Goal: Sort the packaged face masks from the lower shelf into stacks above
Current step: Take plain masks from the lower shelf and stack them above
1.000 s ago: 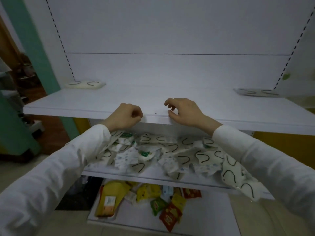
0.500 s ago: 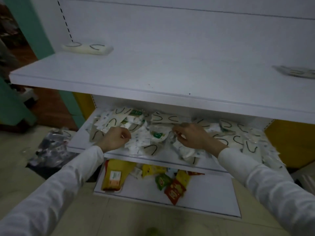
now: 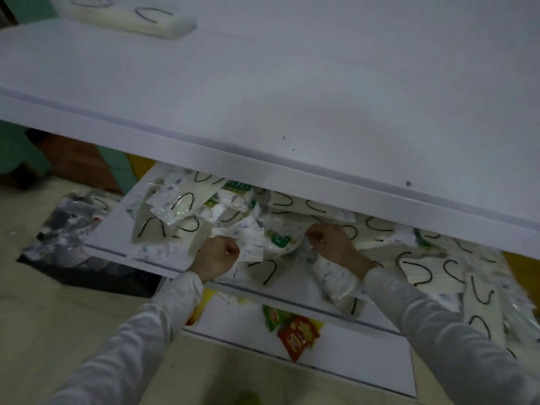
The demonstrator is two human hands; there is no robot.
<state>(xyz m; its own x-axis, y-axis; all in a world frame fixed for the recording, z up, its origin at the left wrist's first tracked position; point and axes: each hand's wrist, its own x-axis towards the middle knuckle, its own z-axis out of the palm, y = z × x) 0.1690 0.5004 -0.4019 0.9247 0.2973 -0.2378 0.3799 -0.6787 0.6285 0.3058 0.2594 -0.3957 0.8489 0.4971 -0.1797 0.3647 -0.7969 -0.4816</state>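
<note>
I am looking down on the broad white upper shelf (image 3: 321, 83), which is filling the top half of the frame. It is lying almost bare so that stacks can be built on it. Below its front lip, the white lower shelf (image 3: 117, 232) is carrying the loose heap of clear-wrapped pale face masks (image 3: 181, 206) with black ear loops. They are lying overlapped at all angles from centre left to the right edge, so each one has to be teased out singly. Lower down, the white bottom shelf (image 3: 365, 355) is holding red, green and yellow snack sachets (image 3: 298, 337), no part of this job.

At the upper left of the frame, a low stack (image 3: 140, 16) of the same pale masks is sitting on the upper shelf, I judge as one sorting group.

The right hand (image 3: 333, 244) is reaching into the middle of the heap with its fingers curled down; I cannot tell whether they are clamped on anything. The left hand (image 3: 217, 257) is fisted at the heap's front edge, its fingers together and seemingly pinching a white blue-speckled packet (image 3: 251, 244) by its side.
</note>
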